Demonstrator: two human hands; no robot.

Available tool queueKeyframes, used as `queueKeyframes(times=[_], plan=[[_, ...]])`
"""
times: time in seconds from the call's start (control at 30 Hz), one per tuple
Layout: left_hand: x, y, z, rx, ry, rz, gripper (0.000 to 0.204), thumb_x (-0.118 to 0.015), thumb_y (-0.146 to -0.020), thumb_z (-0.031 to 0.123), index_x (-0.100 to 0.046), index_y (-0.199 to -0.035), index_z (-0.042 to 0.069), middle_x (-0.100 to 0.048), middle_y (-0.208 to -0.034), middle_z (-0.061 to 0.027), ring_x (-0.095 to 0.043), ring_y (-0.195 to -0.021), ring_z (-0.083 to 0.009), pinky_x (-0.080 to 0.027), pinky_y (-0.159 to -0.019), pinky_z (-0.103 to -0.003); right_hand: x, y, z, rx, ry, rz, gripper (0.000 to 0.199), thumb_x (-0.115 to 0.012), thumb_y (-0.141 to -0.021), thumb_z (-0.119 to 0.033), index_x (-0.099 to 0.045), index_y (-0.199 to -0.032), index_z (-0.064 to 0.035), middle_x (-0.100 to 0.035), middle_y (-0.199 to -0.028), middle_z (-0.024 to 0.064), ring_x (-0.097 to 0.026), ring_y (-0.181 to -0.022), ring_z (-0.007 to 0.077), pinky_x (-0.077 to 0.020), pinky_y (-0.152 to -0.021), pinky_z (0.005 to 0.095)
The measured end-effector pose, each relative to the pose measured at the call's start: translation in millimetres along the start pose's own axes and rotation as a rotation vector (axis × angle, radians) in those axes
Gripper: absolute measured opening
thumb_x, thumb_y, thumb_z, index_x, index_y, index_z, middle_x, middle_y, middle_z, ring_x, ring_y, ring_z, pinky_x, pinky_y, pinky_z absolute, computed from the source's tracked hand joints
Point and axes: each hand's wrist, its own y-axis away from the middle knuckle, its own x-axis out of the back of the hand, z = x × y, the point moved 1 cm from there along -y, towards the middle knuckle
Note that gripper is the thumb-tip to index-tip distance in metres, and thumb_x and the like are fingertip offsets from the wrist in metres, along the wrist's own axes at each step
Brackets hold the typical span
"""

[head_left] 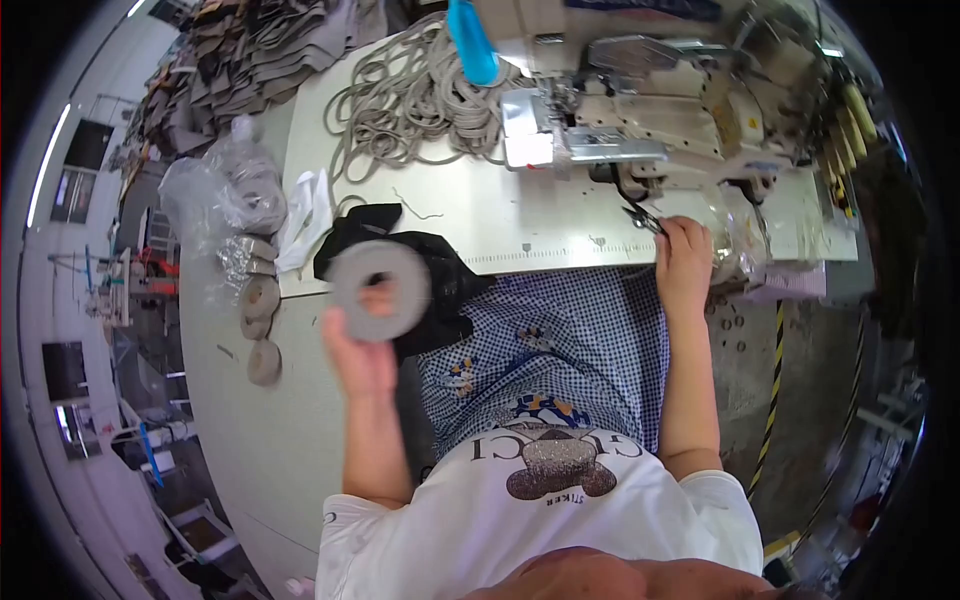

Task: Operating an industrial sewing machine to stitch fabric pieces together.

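Note:
My left hand [362,362] holds up a grey roll of tape [404,285], its fingertips showing through the hole in the middle. The roll is slightly blurred. Behind and beneath it a black cloth [445,265] lies over the front edge of the white table [480,215]. At the right, my right hand [686,262] rests at that edge with its fingers closed on small dark thread snips [642,216], whose blades point away to the left. The sewing machine [620,110] stands just beyond the snips.
Loose coils of grey cord [430,105] pile up at the back of the table. To the left lie more rolls [262,362], a clear plastic bag [195,195] and a white cloth strip [303,215]. Grey fabric pieces [250,60] are stacked at the far left.

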Motion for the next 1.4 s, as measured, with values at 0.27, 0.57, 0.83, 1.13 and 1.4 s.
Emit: queueKeyframes(times=[0.27, 0.57, 0.83, 1.13, 1.4], plan=[[-88, 27, -85, 0.402, 0.067, -0.424, 0.034, -0.044, -0.089, 0.032, -0.052, -0.097, -0.001, -0.059, -0.087, -0.0084, -0.055, -0.089, -0.0181, -0.041, -0.086, -0.032, 7, 9, 4, -0.083, -0.319, 0.185, 0.021, -0.047, -0.084, 0.001, -0.056, -0.103, -0.0009, -0.057, -0.091, 0.0091, -0.053, -0.076, 0.0183, -0.0439, -0.071, 0.0275], [-94, 35, -90, 0.172, -0.222, -0.644, 0.038, -0.06, -0.082, 0.02, -0.045, -0.109, -0.002, -0.056, -0.101, -0.0098, -0.053, -0.096, -0.0149, -0.039, -0.089, -0.029, 21, 42, -41, -0.5, -1.088, -0.275, 0.025, -0.044, -0.092, -0.011, -0.054, -0.112, -0.0012, -0.055, -0.085, 0.0012, -0.047, -0.075, 0.0067, -0.0393, -0.069, 0.0198], [-96, 41, -97, 0.144, -0.216, -0.656, 0.039, -0.062, -0.079, 0.012, -0.046, -0.112, 0.0, -0.053, -0.109, -0.0112, -0.051, -0.106, -0.0185, -0.037, -0.093, -0.031, 32, 43, -62, -0.402, -1.056, -0.414, 0.031, -0.06, -0.084, -0.017, -0.055, -0.111, -0.0009, -0.054, -0.082, -0.0004, -0.047, -0.074, 0.0056, -0.0378, -0.066, 0.0184], [-97, 41, -96, -0.277, -0.722, -0.67, 0.04, -0.064, -0.064, -0.004, -0.056, -0.102, 0.006, -0.054, -0.114, -0.0141, -0.049, -0.113, -0.0302, -0.032, -0.101, -0.043, 38, 45, -84, -0.475, -1.193, -0.515, 0.032, -0.068, -0.075, -0.007, -0.056, -0.104, 0.0005, -0.052, -0.078, -0.0035, -0.047, -0.07, 0.0023, -0.0381, -0.064, 0.0162], [-96, 31, -94, -0.583, -0.884, -0.813, 0.034, -0.062, -0.064, -0.006, -0.059, -0.096, 0.006, -0.061, -0.103, -0.0072, -0.051, -0.111, -0.0279, -0.03, -0.102, -0.047, 35, 48, -89, -0.523, -1.394, -0.576, 0.036, -0.066, -0.075, -0.003, -0.051, -0.106, 0.0049, -0.053, -0.082, -0.0021, -0.048, -0.072, 0.0027, -0.0408, -0.07, 0.0154]])
